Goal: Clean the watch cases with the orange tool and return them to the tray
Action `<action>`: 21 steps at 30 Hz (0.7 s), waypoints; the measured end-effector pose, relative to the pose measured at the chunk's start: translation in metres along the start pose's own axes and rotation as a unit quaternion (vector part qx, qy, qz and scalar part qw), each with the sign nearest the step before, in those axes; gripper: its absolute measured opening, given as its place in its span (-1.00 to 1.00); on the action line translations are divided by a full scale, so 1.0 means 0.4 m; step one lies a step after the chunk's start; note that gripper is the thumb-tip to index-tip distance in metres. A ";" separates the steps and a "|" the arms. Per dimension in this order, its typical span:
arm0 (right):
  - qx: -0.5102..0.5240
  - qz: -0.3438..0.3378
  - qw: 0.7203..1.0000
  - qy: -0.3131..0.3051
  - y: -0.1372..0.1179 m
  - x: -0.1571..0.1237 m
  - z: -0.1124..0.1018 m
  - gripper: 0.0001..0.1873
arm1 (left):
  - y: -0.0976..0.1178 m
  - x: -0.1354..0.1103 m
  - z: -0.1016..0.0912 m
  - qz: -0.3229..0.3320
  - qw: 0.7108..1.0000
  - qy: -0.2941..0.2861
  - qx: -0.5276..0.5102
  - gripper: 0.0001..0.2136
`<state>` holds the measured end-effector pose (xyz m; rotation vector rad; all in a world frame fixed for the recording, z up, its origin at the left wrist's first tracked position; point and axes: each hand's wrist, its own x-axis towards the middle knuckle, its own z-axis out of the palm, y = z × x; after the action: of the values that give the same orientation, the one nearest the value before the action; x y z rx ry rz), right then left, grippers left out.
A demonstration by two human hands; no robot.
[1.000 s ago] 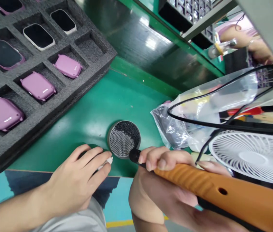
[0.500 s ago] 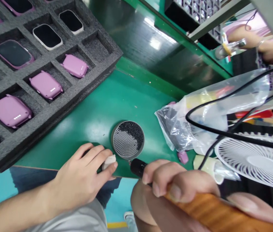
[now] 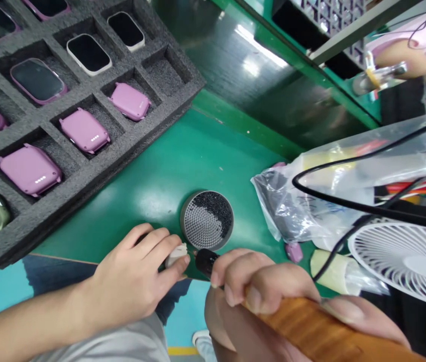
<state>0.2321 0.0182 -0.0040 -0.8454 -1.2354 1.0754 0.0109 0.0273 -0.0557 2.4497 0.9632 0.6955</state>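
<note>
My left hand (image 3: 148, 269) is closed around a small white watch case (image 3: 176, 255) at the table's front edge; the fingers cover most of it. In my right hand (image 3: 265, 281) is an electric screwdriver (image 3: 299, 322) with an orange-brown grip and a black nose. Its tip points left and is close to the case; whether they touch I cannot tell. Just beyond both hands stands a round grey dish (image 3: 184, 223) with a dimpled plate and tiny black screws heaped along its far right side.
A grey foam tray (image 3: 133, 138) at left holds purple watches (image 3: 85, 129), white ones and a green one. At right lie a clear plastic bag (image 3: 296, 201), a purple piece (image 3: 293, 252), a black cable (image 3: 329, 196) and a white fan (image 3: 405, 261). Another person's arm (image 3: 405, 60) shows at top right.
The screwdriver tip has moved left, from the dish's near rim to beside the white watch case. My left hand keeps its hold. The whole view has shifted slightly, so the surroundings appear farther right.
</note>
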 end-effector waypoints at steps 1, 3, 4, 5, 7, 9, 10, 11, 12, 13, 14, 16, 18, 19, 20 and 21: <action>-0.002 0.006 1.000 0.005 0.000 -0.005 0.000 -0.57 | 0.001 0.000 0.001 0.001 1.000 0.002 0.002 -0.78; -0.016 0.023 0.999 0.017 -0.002 -0.015 -0.001 -0.60 | 0.002 0.002 0.002 0.001 1.000 0.005 0.002 -0.78; -0.030 0.034 0.999 0.021 -0.002 -0.019 -0.002 -0.60 | 0.003 0.003 0.002 -0.001 1.000 0.006 0.001 -0.78; -0.046 0.050 0.997 0.019 -0.003 -0.022 -0.005 -0.58 | 0.003 0.003 0.002 -0.003 1.000 0.007 0.000 -0.78; -0.069 0.091 0.993 -0.005 -0.006 -0.023 -0.016 -0.55 | 0.003 0.004 0.002 -0.005 1.000 0.008 0.000 -0.79; -0.072 0.124 0.988 -0.049 -0.011 -0.014 -0.030 -0.58 | 0.002 0.004 0.002 -0.006 1.000 0.007 -0.001 -0.78; -0.066 0.136 0.987 -0.063 -0.014 -0.007 -0.035 -0.61 | 0.002 0.004 0.002 -0.006 1.000 0.008 -0.001 -0.78; -0.060 0.141 0.986 -0.063 -0.019 0.001 -0.038 -0.62 | 0.001 0.003 0.003 -0.006 1.000 0.011 -0.001 -0.78; -0.054 0.143 0.986 -0.062 -0.025 0.010 -0.038 -0.60 | 0.000 0.003 0.003 -0.005 1.000 0.014 -0.001 -0.79; -0.051 0.147 0.986 -0.060 -0.031 0.018 -0.033 -0.56 | 0.000 0.003 0.004 -0.005 1.000 0.018 -0.001 -0.79; -0.054 0.156 0.984 -0.060 -0.037 0.025 -0.026 -0.51 | 0.000 0.003 0.004 -0.004 1.000 0.021 0.000 -0.80; -0.067 0.184 0.978 -0.066 -0.045 0.029 -0.005 -0.45 | -0.001 0.002 0.004 -0.002 1.000 0.025 0.001 -0.81; -0.079 0.179 0.979 -0.047 -0.044 0.017 0.015 -0.47 | 0.000 0.003 0.004 -0.001 1.000 0.027 0.001 -0.80; -0.080 0.164 0.983 -0.028 -0.038 0.006 0.022 -0.49 | 0.000 0.003 0.004 -0.001 1.000 0.027 0.001 -0.80; -0.076 0.141 0.987 -0.010 -0.030 -0.007 0.025 -0.50 | 0.000 0.003 0.003 -0.002 1.000 0.028 0.002 -0.79; -0.070 0.118 0.991 0.006 -0.021 -0.020 0.024 -0.52 | 0.000 0.003 0.003 -0.002 1.000 0.029 0.002 -0.79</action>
<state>0.2242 0.0078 0.0029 -1.1265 -1.2323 1.1784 0.0124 0.0281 -0.0562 2.4431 0.9922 0.7673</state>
